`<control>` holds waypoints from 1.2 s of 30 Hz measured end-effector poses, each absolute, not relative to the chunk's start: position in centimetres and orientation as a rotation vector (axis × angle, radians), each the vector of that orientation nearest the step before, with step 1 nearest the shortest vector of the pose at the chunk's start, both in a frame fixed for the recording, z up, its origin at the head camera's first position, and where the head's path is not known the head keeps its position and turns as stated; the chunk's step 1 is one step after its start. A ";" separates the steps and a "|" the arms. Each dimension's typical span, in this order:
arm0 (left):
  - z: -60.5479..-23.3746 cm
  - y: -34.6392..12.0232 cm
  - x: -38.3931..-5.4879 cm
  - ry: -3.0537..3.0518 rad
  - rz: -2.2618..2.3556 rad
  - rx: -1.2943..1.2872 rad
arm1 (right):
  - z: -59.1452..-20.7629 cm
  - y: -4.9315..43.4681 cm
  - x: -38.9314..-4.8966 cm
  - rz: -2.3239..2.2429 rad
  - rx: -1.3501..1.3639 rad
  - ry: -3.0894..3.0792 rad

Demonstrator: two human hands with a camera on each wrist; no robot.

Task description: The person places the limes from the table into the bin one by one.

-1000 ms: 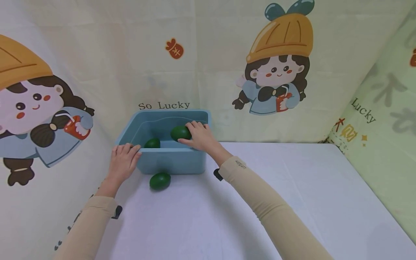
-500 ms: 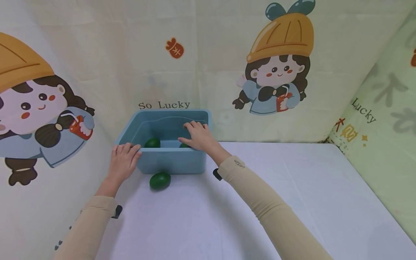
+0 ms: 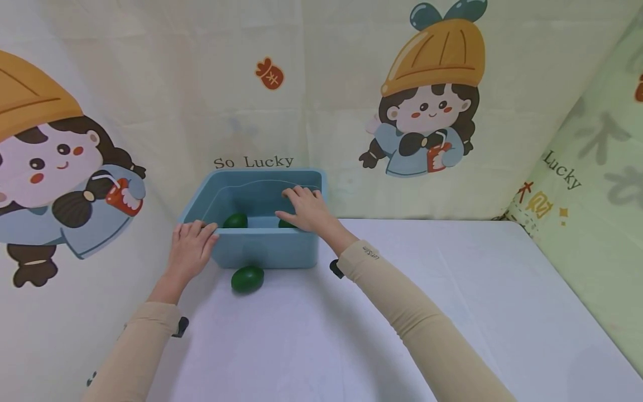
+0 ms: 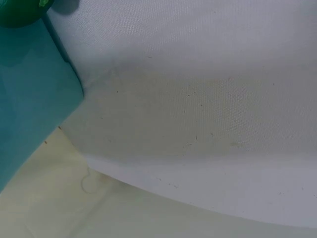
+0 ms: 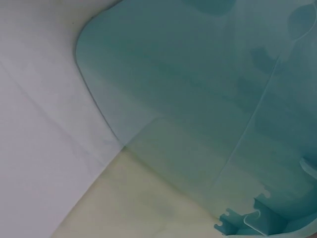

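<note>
A blue plastic bin (image 3: 266, 251) stands against the back cloth. My left hand (image 3: 190, 251) grips its front left corner, fingers bent over the rim. Over the bin's right end is my right hand (image 3: 308, 211), its fingers loosely spread and holding nothing. A green oval fruit (image 3: 286, 224) shows in part below the right hand, inside the bin; another green fruit (image 3: 236, 221) lies farther left in it. A third green fruit (image 3: 248, 280) sits on the table just before the bin, and its edge enters the left wrist view. The bin wall (image 5: 163, 89) fills much of the right wrist view.
A white cloth covers the table (image 3: 427, 290). Printed cloth (image 3: 331, 111) with cartoon figures hangs behind and at both sides, close to the bin's back and left.
My right hand has let go of the green fruit, which has dropped from between its fingers into the bin. The left hand has stayed on the rim.
</note>
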State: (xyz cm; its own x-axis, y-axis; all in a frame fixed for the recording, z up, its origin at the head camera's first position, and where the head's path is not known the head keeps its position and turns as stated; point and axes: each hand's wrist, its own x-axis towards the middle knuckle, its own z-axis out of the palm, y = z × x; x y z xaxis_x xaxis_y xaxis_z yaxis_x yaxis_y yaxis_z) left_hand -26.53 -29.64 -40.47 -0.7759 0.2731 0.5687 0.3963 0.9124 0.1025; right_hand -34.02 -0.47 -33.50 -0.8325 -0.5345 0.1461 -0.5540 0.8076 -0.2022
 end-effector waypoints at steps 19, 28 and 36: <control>-40.6 -29.8 -26.5 -2.534 -0.250 -0.463 | -33.1 -0.1 -33.1 0.430 0.901 -2.839; -40.5 -29.7 -26.4 -2.540 -0.257 -0.458 | -33.2 0.2 -32.2 0.473 0.918 -2.767; -40.5 -29.7 -26.5 -2.506 -0.294 -0.478 | -33.2 0.5 -31.4 0.494 0.939 -2.720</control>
